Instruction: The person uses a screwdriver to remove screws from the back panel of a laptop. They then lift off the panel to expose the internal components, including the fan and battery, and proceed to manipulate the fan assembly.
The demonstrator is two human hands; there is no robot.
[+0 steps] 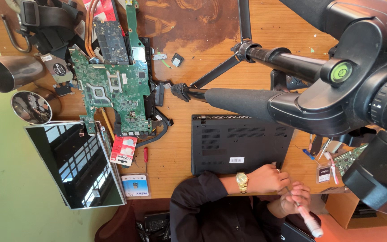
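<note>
Tabletop [193, 148] worn, stained wood. Laptop base [238, 143] matt black plastic. Wristwatch [242, 182] shiny gold metal. Cups [5, 71] polished steel. Screen panel [79, 166] glossy.

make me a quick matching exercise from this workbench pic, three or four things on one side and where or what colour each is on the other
Things:
1. circuit board
2. laptop base
3. screwdriver
4. wristwatch

Descriptions:
A. gold, on the wrist with the rolled-up black sleeve
B. green, lying towards the left of the table
C. black, underside up, near the hands
D. white and pink handle, gripped in a hand

Pairs: 1-B, 2-C, 3-D, 4-A
</note>
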